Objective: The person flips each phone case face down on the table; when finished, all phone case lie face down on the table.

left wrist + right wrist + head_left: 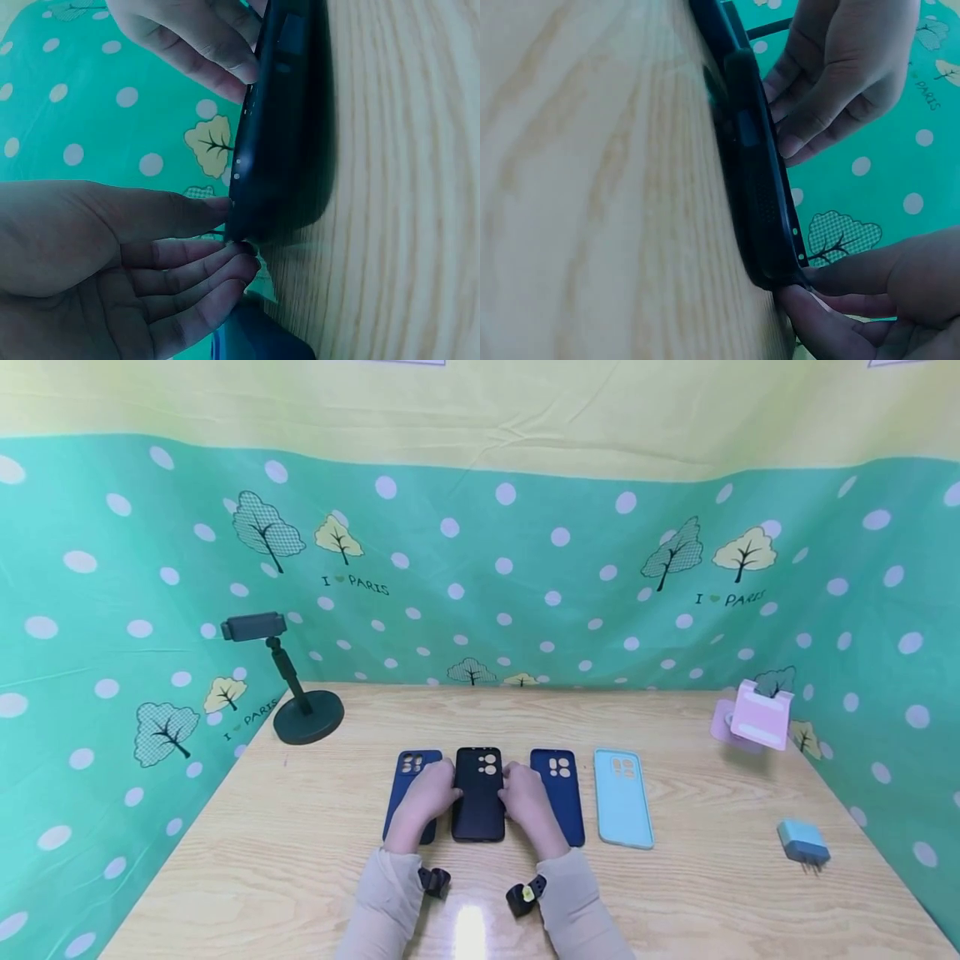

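A black phone case (478,810) lies back up on the table between the two hands, its camera cut-outs toward the far edge. My left hand (427,793) pinches its left edge; in the left wrist view the thumb is on the rim and the fingers (199,300) reach under the side. On the opposite edge, my right hand (527,797) holds the case between thumb and fingers, near its corner in the right wrist view. Beneath the left forearm and hand lies a navy phone case (402,777), partly hidden. Another navy case (567,802) sits beside the right hand.
A light blue phone case (624,802) lies farther right. At the back left stands a black phone stand (309,718); a pink stand (761,714) is at the back right. A blue plug-like block with prongs (804,841) lies near the right edge. Polka-dot cloth surrounds the wooden table (300,877).
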Tool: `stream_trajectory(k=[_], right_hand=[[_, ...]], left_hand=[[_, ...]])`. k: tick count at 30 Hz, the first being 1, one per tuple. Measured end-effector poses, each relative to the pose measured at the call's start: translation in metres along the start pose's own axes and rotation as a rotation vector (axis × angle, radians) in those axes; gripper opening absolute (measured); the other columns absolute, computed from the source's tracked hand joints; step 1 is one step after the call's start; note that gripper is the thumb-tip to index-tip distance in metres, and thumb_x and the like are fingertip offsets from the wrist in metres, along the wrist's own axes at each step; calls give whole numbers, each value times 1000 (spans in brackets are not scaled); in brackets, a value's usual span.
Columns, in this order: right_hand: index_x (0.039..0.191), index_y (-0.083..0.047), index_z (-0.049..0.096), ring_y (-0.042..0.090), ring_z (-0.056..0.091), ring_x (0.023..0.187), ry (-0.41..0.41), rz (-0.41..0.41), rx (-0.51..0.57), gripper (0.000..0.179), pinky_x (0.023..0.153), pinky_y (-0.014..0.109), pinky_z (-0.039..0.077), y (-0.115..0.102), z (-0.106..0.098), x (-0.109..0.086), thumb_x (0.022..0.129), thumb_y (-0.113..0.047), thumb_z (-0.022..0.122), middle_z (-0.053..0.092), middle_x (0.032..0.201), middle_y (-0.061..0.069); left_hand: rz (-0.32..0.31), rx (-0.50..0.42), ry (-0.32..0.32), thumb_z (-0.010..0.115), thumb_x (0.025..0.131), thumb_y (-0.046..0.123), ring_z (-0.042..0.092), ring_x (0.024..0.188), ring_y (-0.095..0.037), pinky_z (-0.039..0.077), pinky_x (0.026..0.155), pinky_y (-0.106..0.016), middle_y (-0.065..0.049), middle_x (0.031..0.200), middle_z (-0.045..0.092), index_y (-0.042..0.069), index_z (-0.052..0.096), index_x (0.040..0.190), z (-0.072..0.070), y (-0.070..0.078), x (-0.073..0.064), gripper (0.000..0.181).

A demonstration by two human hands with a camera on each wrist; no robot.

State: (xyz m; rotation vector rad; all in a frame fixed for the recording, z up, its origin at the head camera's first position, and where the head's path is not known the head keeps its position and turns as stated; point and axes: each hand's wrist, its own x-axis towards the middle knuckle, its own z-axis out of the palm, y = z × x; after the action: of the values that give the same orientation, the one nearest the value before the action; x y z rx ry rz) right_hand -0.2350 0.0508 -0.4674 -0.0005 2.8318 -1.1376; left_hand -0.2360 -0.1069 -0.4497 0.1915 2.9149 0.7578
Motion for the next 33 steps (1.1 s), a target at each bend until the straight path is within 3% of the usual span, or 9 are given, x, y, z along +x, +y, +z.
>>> stream_trajectory(k=[4,7,14,21,25,33], right_hand=[[124,5,58,13,58,51,-31,23,77,34,46,22,50,1,-3,-1,90,2,61,65,92,9],[124,5,58,13,56,49,-35,27,107,34,46,22,50,1,-3,-1,90,3,61,62,88,7],[120,6,61,10,54,46,-21,-13,204,36,45,22,51,3,5,2,85,5,65,61,86,8],[116,7,65,14,64,69,-40,-44,274,33,52,23,55,1,11,2,83,2,68,67,92,12],[115,7,64,18,66,82,-93,-52,332,31,57,25,58,0,12,2,85,2,67,68,97,16],[118,8,62,20,67,89,-171,-38,453,31,63,30,60,-3,15,1,88,2,65,67,103,19]], left_hand=[[3,-69,-3,69,87,7,54,66,-17,46,60,-30,-7,74,54,-6,57,101,-4,-3,1,23],[2,-118,-25,70,86,7,57,67,-17,49,65,-32,-7,75,57,-10,53,116,-7,-7,2,38],[-18,-154,-29,72,85,8,60,76,-18,51,72,-35,-8,81,64,-7,47,129,-14,-14,1,52],[-59,-334,-61,69,85,-1,66,60,-19,57,59,-31,-16,85,66,-8,43,133,-22,-19,-2,55],[-57,-387,-44,68,85,-4,66,59,-19,58,58,-31,-17,84,64,-8,44,132,-26,-21,-5,53],[-29,-409,-13,65,87,-4,65,60,-18,59,59,-31,-17,83,62,-10,45,131,-34,-18,-8,49]])
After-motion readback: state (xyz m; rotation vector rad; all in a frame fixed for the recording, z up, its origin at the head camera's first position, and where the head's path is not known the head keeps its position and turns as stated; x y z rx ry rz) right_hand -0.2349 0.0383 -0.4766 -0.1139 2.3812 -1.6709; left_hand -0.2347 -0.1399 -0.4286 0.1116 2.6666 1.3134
